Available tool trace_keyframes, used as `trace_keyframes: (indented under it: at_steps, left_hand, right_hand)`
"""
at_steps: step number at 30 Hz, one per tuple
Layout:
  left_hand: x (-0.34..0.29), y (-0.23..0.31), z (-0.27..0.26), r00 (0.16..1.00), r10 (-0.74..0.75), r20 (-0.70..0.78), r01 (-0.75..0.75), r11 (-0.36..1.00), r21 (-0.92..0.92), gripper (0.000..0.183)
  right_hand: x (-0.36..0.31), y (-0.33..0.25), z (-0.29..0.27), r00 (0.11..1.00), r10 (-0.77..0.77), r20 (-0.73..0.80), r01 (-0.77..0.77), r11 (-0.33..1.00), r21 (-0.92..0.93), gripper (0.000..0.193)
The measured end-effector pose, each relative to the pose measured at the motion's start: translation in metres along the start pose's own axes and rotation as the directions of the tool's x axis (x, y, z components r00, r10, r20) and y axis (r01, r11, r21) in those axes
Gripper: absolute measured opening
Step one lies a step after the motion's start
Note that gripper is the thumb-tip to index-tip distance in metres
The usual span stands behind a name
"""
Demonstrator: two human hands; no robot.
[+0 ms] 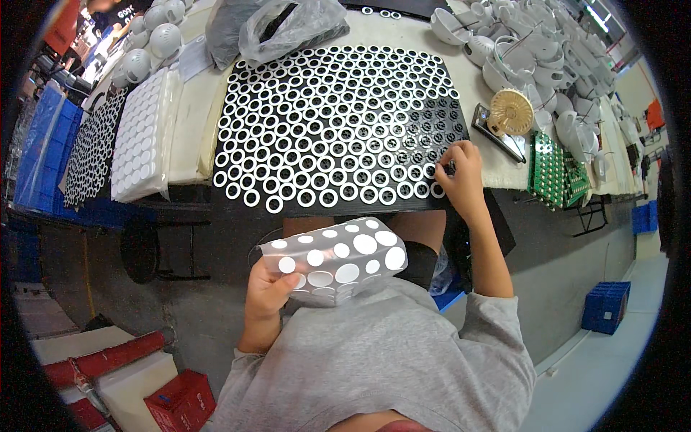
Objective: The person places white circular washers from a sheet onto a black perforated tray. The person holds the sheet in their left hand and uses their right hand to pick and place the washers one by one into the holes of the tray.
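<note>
At the black mat's (345, 208) near-R corner, R hand (463, 180) — fingers curled, can't tell if gripping — sits by white rings (405, 190), w/ dotted sheet (329, 253) beyond the mat's near edge, long axis approx. L-to-R, pinched in L hand (271, 289).

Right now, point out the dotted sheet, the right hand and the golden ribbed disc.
Dotted sheet (330, 263): head view, its clear middle part.
Right hand (464, 175): head view, on its back.
Golden ribbed disc (511, 112): head view, near its centre.
</note>
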State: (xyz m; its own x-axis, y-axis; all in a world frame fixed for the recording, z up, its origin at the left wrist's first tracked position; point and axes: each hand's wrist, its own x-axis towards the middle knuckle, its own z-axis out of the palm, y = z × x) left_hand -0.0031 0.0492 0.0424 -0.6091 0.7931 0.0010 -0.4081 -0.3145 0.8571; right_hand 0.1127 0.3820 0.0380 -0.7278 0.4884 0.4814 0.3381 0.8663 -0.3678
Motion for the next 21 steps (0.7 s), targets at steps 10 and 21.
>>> trace_keyframes:
  at_steps: [10,21]
  left_hand:
    - [-0.007,-0.004,-0.004,0.997,-0.076,0.020,0.077,0.997,-0.019,0.052]
    - [-0.024,0.011,0.006,0.962,-0.261,-0.084,0.274,0.932,0.238,0.051]
  right_hand:
    - [-0.027,-0.110,-0.037,0.872,-0.456,0.177,0.222,0.692,0.686,0.035]
    - [-0.035,-0.113,-0.027,0.837,-0.421,0.349,-0.092,0.520,0.849,0.016]
